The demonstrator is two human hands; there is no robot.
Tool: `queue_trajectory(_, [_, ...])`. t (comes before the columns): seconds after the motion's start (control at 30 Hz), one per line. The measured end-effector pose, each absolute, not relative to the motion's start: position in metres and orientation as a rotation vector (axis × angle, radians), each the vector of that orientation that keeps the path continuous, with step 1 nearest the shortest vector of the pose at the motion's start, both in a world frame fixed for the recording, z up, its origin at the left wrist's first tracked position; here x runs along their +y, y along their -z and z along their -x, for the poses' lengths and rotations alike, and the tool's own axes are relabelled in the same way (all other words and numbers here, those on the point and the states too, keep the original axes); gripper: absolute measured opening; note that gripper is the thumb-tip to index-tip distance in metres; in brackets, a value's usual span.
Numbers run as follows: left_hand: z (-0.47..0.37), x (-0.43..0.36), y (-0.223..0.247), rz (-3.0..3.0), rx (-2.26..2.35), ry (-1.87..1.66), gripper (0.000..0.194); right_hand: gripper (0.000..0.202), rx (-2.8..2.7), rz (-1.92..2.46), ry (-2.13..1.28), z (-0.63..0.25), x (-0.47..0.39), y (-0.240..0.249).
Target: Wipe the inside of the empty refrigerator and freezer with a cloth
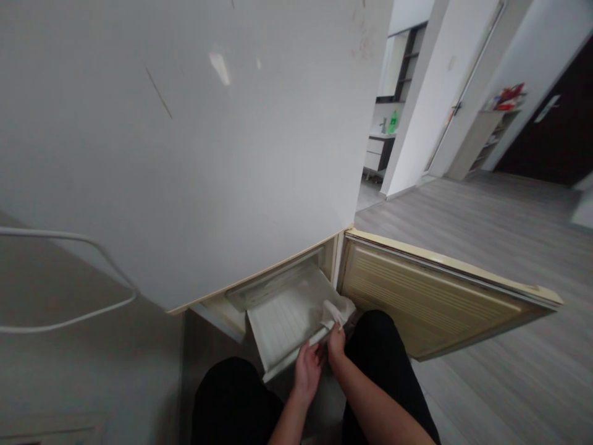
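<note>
The person crouches in front of a white fridge [194, 142], knees in black trousers to either side of the view. The upper door is shut and fills most of the picture; its surface carries a thin scratch and a glare spot, and no brand or writing can be read on it. The lower compartment door [435, 296] stands swung open to the right, its yellowed, ribbed inner face turned up toward the camera.

A white drawer [282, 318] is pulled partly out of the lower compartment, its ribbed floor tilted toward the person. The left hand [308, 369] is curled around the drawer's front lip near the right corner, fingers wrapped under the edge — a closed grip on the drawer. The right hand [336, 341] sits just beside it, closed on a white cloth [337, 310] that is bunched against the drawer's right front corner, touching the plastic.

On the left a thin white rail [74, 281] loops across a grey wall. Beyond the fridge, grey plank floor [486, 222] runs to a doorway, where a green bottle [393, 121] stands on a counter — its label too small to read. Farther right, a shelf [491, 133] holds red packets, also illegible.
</note>
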State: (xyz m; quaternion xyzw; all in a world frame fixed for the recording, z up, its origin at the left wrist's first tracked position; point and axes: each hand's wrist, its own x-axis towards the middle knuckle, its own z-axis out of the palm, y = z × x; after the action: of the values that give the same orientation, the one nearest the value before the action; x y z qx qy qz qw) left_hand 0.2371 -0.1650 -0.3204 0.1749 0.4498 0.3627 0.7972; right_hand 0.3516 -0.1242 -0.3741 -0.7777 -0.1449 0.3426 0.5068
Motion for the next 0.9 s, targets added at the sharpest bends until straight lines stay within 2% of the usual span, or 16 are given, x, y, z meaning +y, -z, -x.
queue_trajectory(0.1, [-0.235,-0.158,0.313,-0.149,0.885,-0.938,0.044,0.061,-0.332,1.816,-0.828,-0.349,-0.121,0.369])
queue_trajectory(0.23, [-0.231,-0.14,0.294,0.058,0.74,-1.026,0.044,0.073,-0.254,1.733,-0.773,-0.351,-0.117,0.35])
queue_trajectory(0.47, [-0.25,-0.102,0.269,0.057,0.696,-1.036,0.043,0.068,-0.198,1.332,-0.811,-0.355,-0.125,0.306])
queue_trajectory(0.63, [-0.257,-0.092,0.262,0.05,0.707,-1.049,0.047,0.065,-0.139,1.225,-0.927,-0.352,-0.136,0.312])
queue_trajectory(0.9, [-0.253,-0.063,0.259,0.031,0.724,-1.193,0.04,0.067,-0.115,1.205,-0.96,-0.356,-0.132,0.318])
